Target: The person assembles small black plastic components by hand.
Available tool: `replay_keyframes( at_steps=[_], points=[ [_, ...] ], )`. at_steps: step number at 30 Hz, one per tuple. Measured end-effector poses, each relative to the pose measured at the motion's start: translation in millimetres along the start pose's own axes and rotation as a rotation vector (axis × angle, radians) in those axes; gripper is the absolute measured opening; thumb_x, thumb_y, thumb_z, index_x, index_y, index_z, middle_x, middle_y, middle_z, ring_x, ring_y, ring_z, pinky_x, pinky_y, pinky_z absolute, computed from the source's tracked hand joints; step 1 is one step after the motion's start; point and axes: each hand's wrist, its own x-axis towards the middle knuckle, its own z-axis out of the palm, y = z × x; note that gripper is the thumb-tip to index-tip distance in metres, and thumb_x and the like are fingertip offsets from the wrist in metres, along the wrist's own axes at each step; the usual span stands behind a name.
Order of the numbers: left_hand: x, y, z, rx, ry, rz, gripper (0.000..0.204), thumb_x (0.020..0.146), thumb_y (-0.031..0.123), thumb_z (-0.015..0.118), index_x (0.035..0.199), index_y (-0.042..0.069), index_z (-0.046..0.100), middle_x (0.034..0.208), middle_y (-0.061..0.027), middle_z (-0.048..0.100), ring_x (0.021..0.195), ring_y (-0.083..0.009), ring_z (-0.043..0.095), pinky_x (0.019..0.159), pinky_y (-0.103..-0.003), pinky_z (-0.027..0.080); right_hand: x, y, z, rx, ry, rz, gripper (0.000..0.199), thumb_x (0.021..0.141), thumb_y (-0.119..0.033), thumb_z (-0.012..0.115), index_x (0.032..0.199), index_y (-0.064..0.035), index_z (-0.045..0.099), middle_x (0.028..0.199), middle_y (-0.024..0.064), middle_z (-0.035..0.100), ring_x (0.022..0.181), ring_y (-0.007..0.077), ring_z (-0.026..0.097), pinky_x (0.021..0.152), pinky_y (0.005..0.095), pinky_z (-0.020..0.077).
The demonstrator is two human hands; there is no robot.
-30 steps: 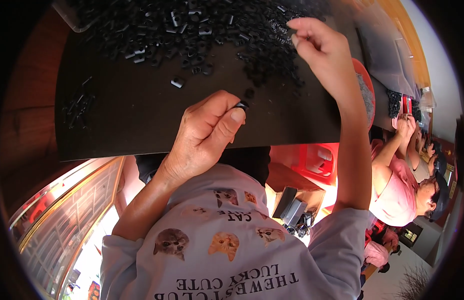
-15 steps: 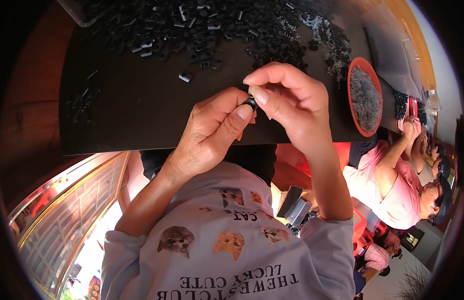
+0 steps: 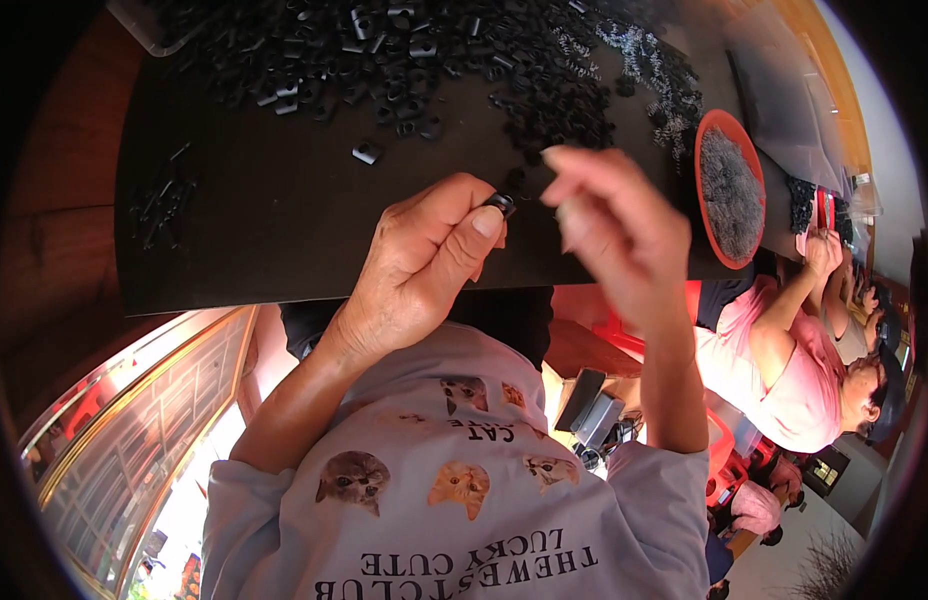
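Note:
Between the thumb and fingers of my left hand is a small black plastic cord lock, its round end facing up and to the right. My right hand hovers just right of it, blurred by motion. Its thumb and forefinger look apart, and nothing shows between them. Both hands are over the near part of the dark table. Beyond them lies a heap of black cylinders with holes in their sides. One loose cylinder lies nearer my left hand.
Small round black parts and loose metal springs lie at the far right. An orange bowl of springs stands by the right edge. Thin black pieces lie at left. A co-worker in pink sits at right.
My right hand has moved away from the cord lock to the right, and its fingertips no longer touch it. My left hand keeps its grip in nearly the same place.

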Motion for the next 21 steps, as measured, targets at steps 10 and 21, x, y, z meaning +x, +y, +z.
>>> replay_keyframes(
  at_steps=[10, 21],
  points=[
    [0, -2, 0, 0.033, -0.032, 0.020, 0.029, 0.103, 0.025, 0.047, 0.088, 0.002, 0.057, 0.079, -0.0009, 0.054, 0.060, -0.0059, 0.046, 0.056, -0.021, 0.038, 44, 46, -39, -0.805, 0.002, -0.187, 0.013, 0.084, -0.005, 0.065, 0.097, -0.0064, 0.066, 0.093, 0.0078, 0.060, 0.076, 0.0292, 0.064, 0.065, 0.0381, 0.0511],
    [2, -4, -4, 0.097, -0.034, 0.068, 0.024, 0.102, 0.019, 0.049, 0.089, 0.001, 0.057, 0.079, -0.0010, 0.054, 0.061, -0.0059, 0.047, 0.055, -0.021, 0.038, 37, 29, -12, -0.792, -0.087, -0.188, 0.012, 0.080, -0.009, 0.068, 0.089, -0.0066, 0.059, 0.088, 0.0068, 0.055, 0.073, 0.0301, 0.062, 0.059, 0.0412, 0.0503]
  ],
)
